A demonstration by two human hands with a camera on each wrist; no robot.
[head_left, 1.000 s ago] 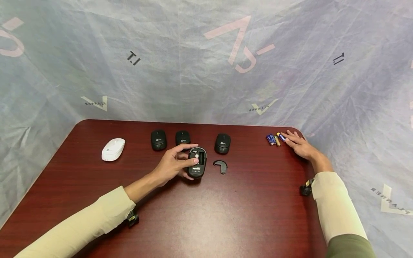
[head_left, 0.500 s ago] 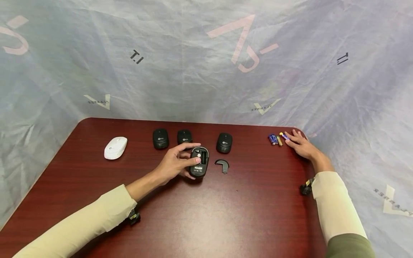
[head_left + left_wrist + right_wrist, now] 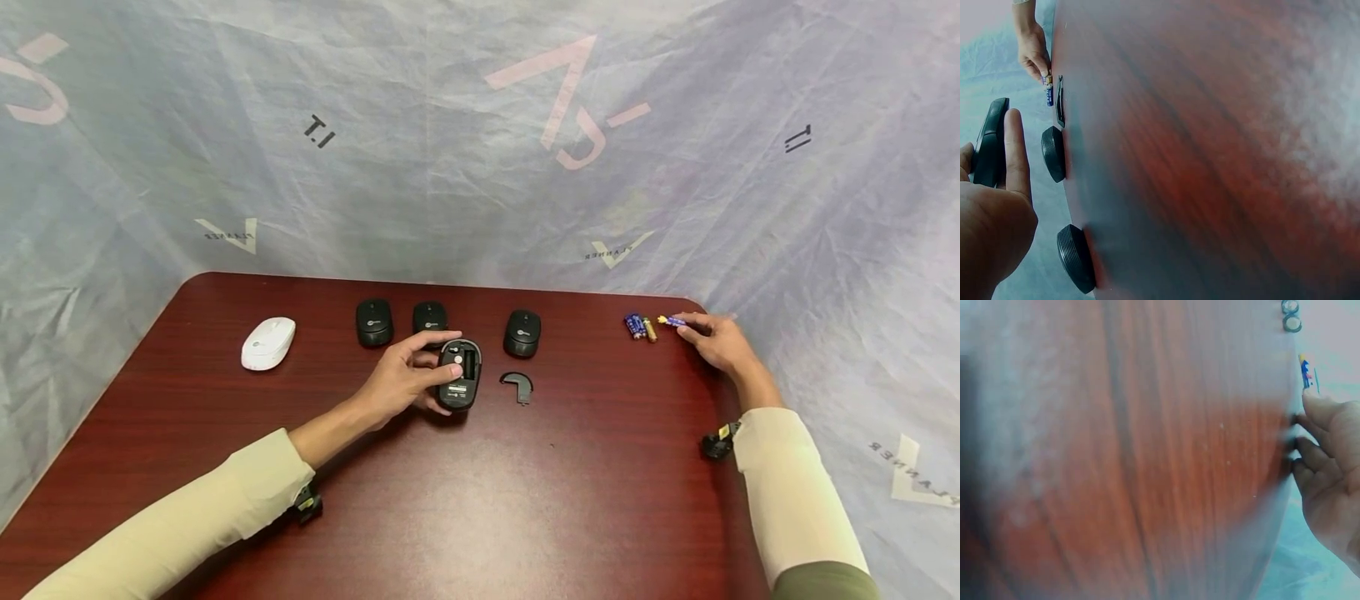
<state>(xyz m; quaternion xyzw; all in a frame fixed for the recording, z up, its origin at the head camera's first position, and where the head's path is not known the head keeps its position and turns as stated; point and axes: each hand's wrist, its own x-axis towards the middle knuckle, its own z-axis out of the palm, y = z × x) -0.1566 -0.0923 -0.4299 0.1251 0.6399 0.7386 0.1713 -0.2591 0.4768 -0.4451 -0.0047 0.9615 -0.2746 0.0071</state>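
Note:
My left hand (image 3: 397, 382) grips a black computer mouse (image 3: 452, 395) with its underside facing up, thumb across it. An uncovered battery slot shows in that underside. The left wrist view gives the same mouse (image 3: 990, 147) edge-on between thumb and fingers. At the far right, my right hand (image 3: 722, 343) pinches a blue battery with a yellow end (image 3: 670, 321) between thumb and fingers. In the right wrist view this battery (image 3: 1304, 370) sticks out past the thumb. Several other batteries (image 3: 636, 326) lie just left of the right hand. A black battery cover (image 3: 518, 387) rests right of the held mouse.
Three black mice stand along the back: a left one (image 3: 373, 322), a middle one (image 3: 430, 316) partly behind the left hand, and a right one (image 3: 522, 333). A white mouse (image 3: 268, 343) lies at the left. Grey printed cloth (image 3: 420, 192) hangs behind the reddish-brown table (image 3: 585, 500).
The right hand, earlier spread flat beside the batteries, now has its fingers drawn in and pinches the blue battery, which has turned and shifted slightly right. The left hand keeps its hold on the mouse.

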